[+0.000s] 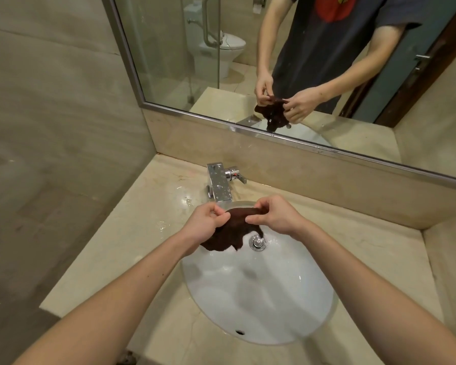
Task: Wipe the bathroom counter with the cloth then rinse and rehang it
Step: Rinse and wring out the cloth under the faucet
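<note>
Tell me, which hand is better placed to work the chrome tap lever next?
Probably the right hand: the chrome tap lever juts toward its side, and the left hand can hold the dark brown cloth alone.

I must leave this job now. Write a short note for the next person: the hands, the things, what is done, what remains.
The left hand pinches the upper edge of the cloth; the right hand pinches it too.
The cloth hangs over the sink, in front of the faucet; no running water shows.
The counter looks wet, so wiping seems done.
Remaining: finish rinsing, wring, rehang. No hanger is in view.
</note>
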